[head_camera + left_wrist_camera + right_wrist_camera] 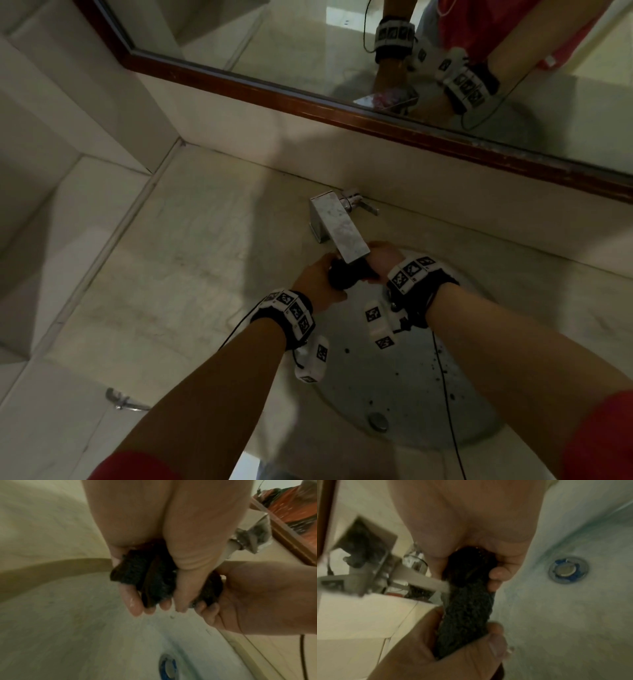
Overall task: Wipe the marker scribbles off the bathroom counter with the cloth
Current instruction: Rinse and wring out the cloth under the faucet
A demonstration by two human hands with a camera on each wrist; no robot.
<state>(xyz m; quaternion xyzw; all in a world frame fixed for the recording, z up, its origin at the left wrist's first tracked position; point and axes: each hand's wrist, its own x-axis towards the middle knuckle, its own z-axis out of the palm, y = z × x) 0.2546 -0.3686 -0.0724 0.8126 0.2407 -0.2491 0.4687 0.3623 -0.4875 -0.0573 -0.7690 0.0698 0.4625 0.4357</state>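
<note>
Both hands hold the cloth (pixel 346 274) under the tap (pixel 337 224), above the far edge of the sink (pixel 404 377). It is a dark, nubbly cloth, bunched into a thick roll, with one end in each grip. The left hand (pixel 317 279) has its fingers curled under the roll and its thumb pressed over the top; in the left wrist view the wet fingertips (pixel 135 608) show below the cloth (pixel 154 580), and the grip is clamped on it. The right hand (pixel 383 258) closes on the other end, fingers wrapped round the cloth (pixel 469 601) as the right wrist view shows, so that grip is clamped on it too. Water (pixel 426 580) runs from the spout (pixel 368 566) in a pale stream and strikes the cloth between the two hands. Drops fall off the left fingers toward the basin.

Below the hands the sink is a round, pale bowl with dark specks on its floor and a metal drain (pixel 377 422) near its front. The tap is a flat, square-edged chrome block with a small lever (pixel 368 207) behind it. The tabletop (pixel 178 274) around the sink is pale marbled stone; whether any marker scribbles lie on it I cannot tell in this dim light. A mirror (pixel 308 51) with a dark red-brown frame runs along the wall behind, reflecting both wrists and their marker bands. Red sleeves (pixel 603 442) show at the picture's lower edge.
</note>
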